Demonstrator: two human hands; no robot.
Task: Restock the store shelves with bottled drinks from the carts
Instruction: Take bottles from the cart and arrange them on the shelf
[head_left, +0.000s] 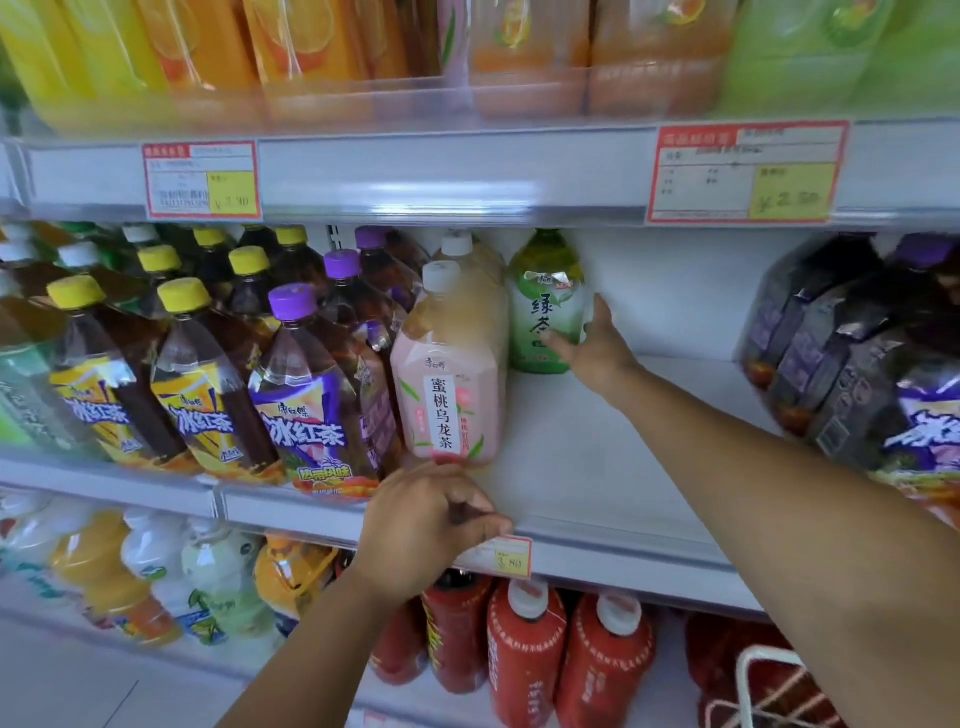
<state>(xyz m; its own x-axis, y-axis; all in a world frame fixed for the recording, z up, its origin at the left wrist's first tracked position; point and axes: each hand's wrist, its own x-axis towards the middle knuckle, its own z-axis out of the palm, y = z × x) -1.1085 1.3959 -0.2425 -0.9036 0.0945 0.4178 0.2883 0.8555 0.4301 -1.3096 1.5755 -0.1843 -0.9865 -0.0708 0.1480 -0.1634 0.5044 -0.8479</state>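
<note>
A green tea bottle stands upright at the back of the middle shelf. My right hand reaches in and holds its lower right side, thumb behind and fingers across the label. Just left of it stands a row of pink peach oolong bottles with white caps. My left hand is at the shelf's front rail, below the front pink bottle. Its fingers curl over the rail beside a price tag.
Dark iced tea bottles with yellow and purple caps crowd the shelf's left. Shrink-wrapped purple-capped packs fill the right. Bare white shelf lies between. Orange and green drinks stand above, red bottles below, and a basket handle at bottom right.
</note>
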